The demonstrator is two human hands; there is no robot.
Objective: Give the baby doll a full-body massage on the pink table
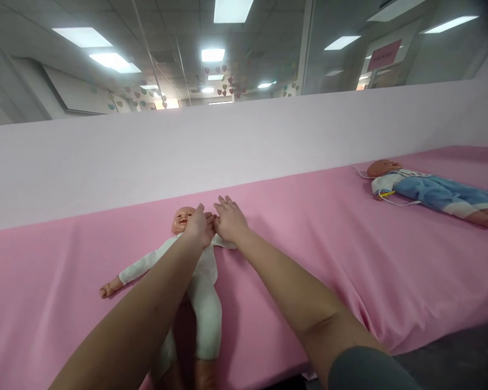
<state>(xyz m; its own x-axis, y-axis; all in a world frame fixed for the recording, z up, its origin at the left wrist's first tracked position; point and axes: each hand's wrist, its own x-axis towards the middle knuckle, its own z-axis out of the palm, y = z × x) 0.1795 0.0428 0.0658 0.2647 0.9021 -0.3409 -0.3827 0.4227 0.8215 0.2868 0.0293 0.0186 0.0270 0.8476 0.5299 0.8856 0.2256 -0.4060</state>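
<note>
A baby doll (205, 303) in a white outfit lies on its back on the pink sheet (293, 303), its face (182, 216) upward. Over its upper chest and shoulder, beside the head, is my left hand (203, 223), turned partly palm up with its fingers extended. My right hand (230, 218) is held right next to it, back upward and fingers stretched out, above the doll's other arm. The fingertips of the two hands come close together; whether they touch is hard to tell. Neither hand shows anything in it. My forearms cover part of the doll's body and legs.
Farther right lies another doll (443, 192) in blue and white clothes, with a white cord (398, 202) and a yellow strip (387, 193) by its hand. A white wall (236, 146) with glass panes above runs along the back. The bed's front edge drops off at lower right.
</note>
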